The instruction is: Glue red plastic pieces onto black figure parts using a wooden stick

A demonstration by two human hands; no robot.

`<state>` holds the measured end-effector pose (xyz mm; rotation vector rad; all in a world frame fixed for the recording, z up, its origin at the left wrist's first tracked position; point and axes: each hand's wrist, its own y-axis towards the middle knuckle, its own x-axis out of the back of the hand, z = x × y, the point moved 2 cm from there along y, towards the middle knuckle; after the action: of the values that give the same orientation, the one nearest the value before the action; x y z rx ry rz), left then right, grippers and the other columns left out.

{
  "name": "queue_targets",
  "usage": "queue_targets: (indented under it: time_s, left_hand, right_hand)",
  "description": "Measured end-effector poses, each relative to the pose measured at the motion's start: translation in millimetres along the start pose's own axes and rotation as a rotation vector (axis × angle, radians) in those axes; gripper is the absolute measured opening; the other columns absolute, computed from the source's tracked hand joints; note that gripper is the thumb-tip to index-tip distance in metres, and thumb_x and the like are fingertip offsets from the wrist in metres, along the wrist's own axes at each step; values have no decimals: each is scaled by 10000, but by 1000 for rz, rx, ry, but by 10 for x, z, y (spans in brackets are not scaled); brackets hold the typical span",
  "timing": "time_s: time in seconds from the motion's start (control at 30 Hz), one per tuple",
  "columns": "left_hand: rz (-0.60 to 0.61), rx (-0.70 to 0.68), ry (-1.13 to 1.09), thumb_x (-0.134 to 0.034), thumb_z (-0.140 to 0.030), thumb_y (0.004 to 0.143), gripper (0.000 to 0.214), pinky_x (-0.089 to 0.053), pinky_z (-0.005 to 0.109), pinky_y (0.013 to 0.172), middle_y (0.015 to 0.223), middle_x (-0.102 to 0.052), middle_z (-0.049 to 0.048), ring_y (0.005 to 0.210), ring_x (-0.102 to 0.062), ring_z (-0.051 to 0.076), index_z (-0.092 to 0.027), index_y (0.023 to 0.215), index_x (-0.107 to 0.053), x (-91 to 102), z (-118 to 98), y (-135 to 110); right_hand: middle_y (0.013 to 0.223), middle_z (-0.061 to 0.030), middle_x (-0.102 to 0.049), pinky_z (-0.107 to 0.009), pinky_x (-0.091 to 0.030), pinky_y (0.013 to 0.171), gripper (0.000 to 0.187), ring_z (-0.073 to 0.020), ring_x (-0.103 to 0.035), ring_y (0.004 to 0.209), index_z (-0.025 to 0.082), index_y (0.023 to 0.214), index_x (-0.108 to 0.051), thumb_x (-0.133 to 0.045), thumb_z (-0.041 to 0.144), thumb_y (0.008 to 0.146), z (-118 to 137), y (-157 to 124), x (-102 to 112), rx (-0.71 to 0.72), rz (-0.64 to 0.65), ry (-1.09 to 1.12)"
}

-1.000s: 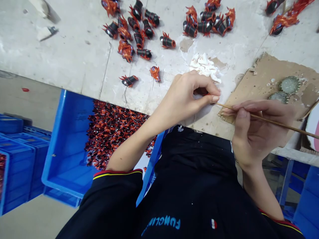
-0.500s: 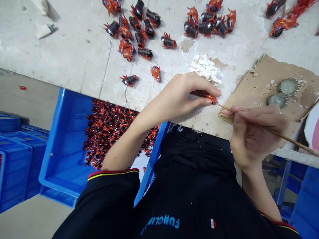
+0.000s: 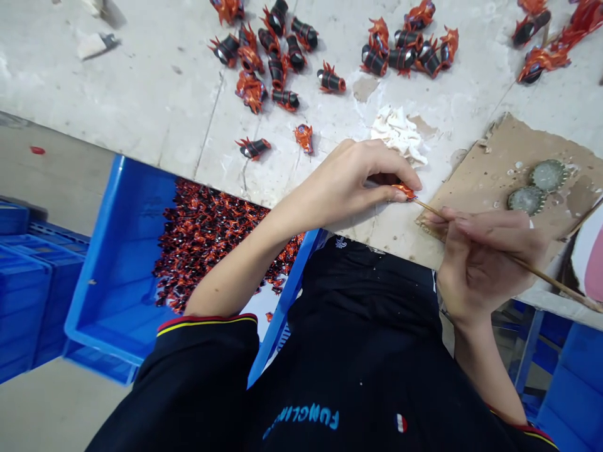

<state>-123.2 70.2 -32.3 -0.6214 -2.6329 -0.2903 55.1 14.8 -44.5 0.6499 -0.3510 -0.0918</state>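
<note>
Orange-and-black piece (image 3: 402, 189) sat pinched between the thumb and forefinger of my left hand (image 3: 358, 182), the fingers pressed tight on it just above the near edge of the worktable (image 3: 141, 100). My right hand (image 3: 480, 251) had its fingers closed round a thin wooden stick (image 3: 518, 263), whose tip touched the piece at its right end. Both hands hovered over the table's front edge, close together, with the torn cardboard sheet (image 3: 499, 157) just behind the right one and a lump of white paste (image 3: 398, 132) just beyond the left. Two bottle caps (image 3: 537, 185) lay on the cardboard. Open tabletop stretched to the left of my left hand; further back lay clusters of finished pieces (image 3: 268, 56). Below the table edge, on my left, a blue crate (image 3: 117, 263) held a heap of the same parts. Compared with half a second before, the hands had hardly shifted; the stick's tip stayed on the piece, and my view had dropped slightly.
</note>
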Motion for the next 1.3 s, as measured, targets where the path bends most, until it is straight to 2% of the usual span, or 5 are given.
queue_targets:
  time_s: [0.47,0.7,0.83,1.0,1.3]
  left_hand:
    - [35,-74,24,-682,-176,845,83,-516,270,793,887,-753,56,842,-688,162,-164,910,-733,-19,-29,-31]
    - [-49,71,-151,-659,-139,831,147,-540,269,839,968,-751,67,888,-696,160,-128,965,-717,9,-80,-123]
    - [-70,125,-306,-666,-145,826,152,-540,246,835,994,-747,72,917,-690,151,-131,969,-716,-24,-167,-160]
    - [-69,150,-479,-687,-153,823,144,-541,244,845,1011,-748,70,948,-691,160,-153,963,-724,-91,-314,-207]
    - [-11,162,-600,-719,-55,779,193,-555,198,782,925,-761,39,887,-705,130,-147,948,-727,-225,-499,-207]
  right_hand:
    - [885,11,-661,-320,-572,810,227,-156,-679,879,224,796,-627,-612,0,830,36,18,4,78,212,-230]
    - [826,-12,-682,-337,-606,594,238,-178,-706,681,189,657,-553,-645,39,817,182,39,228,30,-168,-111]
    - [830,-9,-679,-336,-586,641,152,-172,-694,720,213,823,-665,-651,62,825,202,58,263,126,-167,-182]
    - [924,-31,-698,-329,-572,752,308,-172,-678,874,236,1084,-671,-499,46,913,211,72,268,178,-39,-222]
    - [912,-21,-672,-290,-554,694,418,-163,-648,817,231,1203,-613,-697,90,819,158,19,306,219,82,-208]
